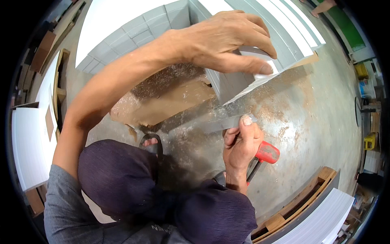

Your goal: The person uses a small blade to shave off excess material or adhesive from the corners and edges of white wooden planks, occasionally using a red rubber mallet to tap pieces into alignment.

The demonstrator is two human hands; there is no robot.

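Observation:
At the upper middle, my left hand (233, 42) reaches over the near corner of a tall stack of white sheets (245, 83). Its thumb and curled fingers close around a white end piece at that corner. Lower down, my right hand (243, 142) pinches a thin, flat, grey metal blade (227, 123) between thumb and fingers, just short of the stack. Motion softens the blade's outline. Behind my right wrist is a mallet (268, 152) with a red head and dark handle; the wrist hides part of it.
Larger white stacks (142, 30) with grey, blocky sides stand beyond my left arm. Brown cardboard (170, 103) lies on the concrete floor (308, 118) among scattered scraps. Wooden pallets (280, 219) bearing white sheets stand at the lower right and left. Another person's limb (323, 7) shows at the far right.

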